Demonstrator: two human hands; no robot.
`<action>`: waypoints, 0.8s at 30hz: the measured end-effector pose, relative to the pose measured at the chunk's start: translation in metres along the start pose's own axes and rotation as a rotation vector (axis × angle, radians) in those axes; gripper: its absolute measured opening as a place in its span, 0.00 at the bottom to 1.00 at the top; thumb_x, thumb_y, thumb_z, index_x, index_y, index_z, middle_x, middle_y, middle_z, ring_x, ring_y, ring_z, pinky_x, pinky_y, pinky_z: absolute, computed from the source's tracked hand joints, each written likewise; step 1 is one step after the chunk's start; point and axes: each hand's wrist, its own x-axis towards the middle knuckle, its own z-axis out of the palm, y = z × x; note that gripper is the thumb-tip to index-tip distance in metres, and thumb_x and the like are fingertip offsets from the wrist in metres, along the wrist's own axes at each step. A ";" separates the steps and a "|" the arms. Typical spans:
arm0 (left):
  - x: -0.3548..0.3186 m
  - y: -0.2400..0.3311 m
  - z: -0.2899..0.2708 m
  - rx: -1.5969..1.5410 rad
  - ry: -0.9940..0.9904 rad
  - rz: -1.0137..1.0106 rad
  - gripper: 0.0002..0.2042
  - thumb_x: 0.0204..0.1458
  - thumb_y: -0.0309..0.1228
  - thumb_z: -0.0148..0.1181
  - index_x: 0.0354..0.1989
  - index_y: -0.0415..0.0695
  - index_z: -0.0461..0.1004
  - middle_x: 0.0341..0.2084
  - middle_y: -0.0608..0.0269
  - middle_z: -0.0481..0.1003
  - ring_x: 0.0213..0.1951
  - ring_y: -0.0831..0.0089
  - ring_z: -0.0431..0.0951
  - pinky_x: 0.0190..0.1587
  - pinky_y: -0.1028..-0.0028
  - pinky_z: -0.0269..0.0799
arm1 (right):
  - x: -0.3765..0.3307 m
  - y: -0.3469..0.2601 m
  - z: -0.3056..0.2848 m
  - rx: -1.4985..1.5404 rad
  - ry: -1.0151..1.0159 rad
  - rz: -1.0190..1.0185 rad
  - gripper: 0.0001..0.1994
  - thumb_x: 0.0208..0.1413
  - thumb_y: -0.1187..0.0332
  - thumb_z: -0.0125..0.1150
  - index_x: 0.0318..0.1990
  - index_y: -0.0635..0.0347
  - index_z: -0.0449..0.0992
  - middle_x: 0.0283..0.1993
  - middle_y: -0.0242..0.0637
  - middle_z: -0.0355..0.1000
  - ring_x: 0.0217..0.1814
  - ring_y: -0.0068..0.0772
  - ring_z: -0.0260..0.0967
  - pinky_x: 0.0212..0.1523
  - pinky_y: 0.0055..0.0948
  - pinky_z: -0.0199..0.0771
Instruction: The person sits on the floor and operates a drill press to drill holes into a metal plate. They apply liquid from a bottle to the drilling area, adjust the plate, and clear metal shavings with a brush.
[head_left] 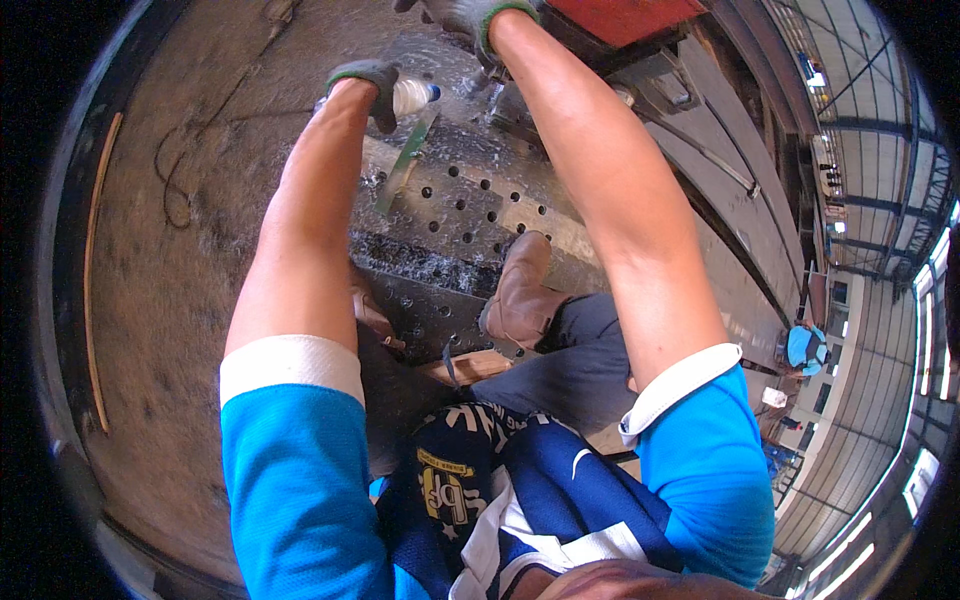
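Bottle (pixel 412 97), white with a blue cap, sat in the left hand (pixel 368 85), whose fingers were wrapped around it; the cap pointed to that hand's right. The left arm reached forward nearly straight. The right arm reached farther, slanting leftward, its hand (pixel 470 14) cut by the upper edge, so whether it gripped anything could not be told. Both hands wore grey gloves with green cuffs. A green strip (pixel 408 160) lay just bodyward of the left hand, to its right, and a holed plate (pixel 478 225) farther bodyward. Something red (pixel 630 18) stood right of the right hand. Well behind both hands, the navy shirt (pixel 610 490) bore large white letters, a yellow emblem (pixel 445 485) and a small white curved mark (pixel 580 462).
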 end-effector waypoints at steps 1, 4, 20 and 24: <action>0.001 0.000 0.000 0.003 -0.001 0.004 0.38 0.22 0.45 0.87 0.50 0.49 0.84 0.44 0.53 0.85 0.48 0.53 0.84 0.51 0.58 0.79 | -0.003 -0.007 -0.006 0.018 -0.005 0.052 0.17 0.64 0.60 0.50 0.53 0.46 0.82 0.62 0.42 0.77 0.65 0.47 0.72 0.66 0.41 0.69; 0.009 0.014 -0.006 0.008 0.007 0.083 0.38 0.22 0.45 0.87 0.50 0.48 0.84 0.44 0.53 0.85 0.48 0.53 0.84 0.51 0.58 0.79 | 0.001 0.025 -0.004 -0.090 -0.034 -0.035 0.17 0.64 0.59 0.51 0.54 0.47 0.82 0.63 0.42 0.76 0.66 0.48 0.72 0.67 0.42 0.68; 0.012 -0.025 0.016 0.080 0.006 -0.147 0.41 0.23 0.48 0.87 0.53 0.46 0.81 0.49 0.51 0.83 0.53 0.53 0.83 0.54 0.57 0.78 | 0.041 0.012 0.033 0.044 -0.036 -0.167 0.16 0.63 0.62 0.55 0.55 0.47 0.81 0.62 0.41 0.77 0.66 0.47 0.72 0.66 0.42 0.69; -0.016 -0.034 0.004 -0.072 0.055 -0.136 0.49 0.27 0.43 0.86 0.65 0.45 0.74 0.60 0.49 0.77 0.63 0.52 0.75 0.66 0.60 0.70 | 0.075 0.011 0.072 0.267 -0.089 -0.078 0.20 0.67 0.57 0.54 0.65 0.38 0.78 0.70 0.29 0.72 0.72 0.44 0.67 0.73 0.59 0.65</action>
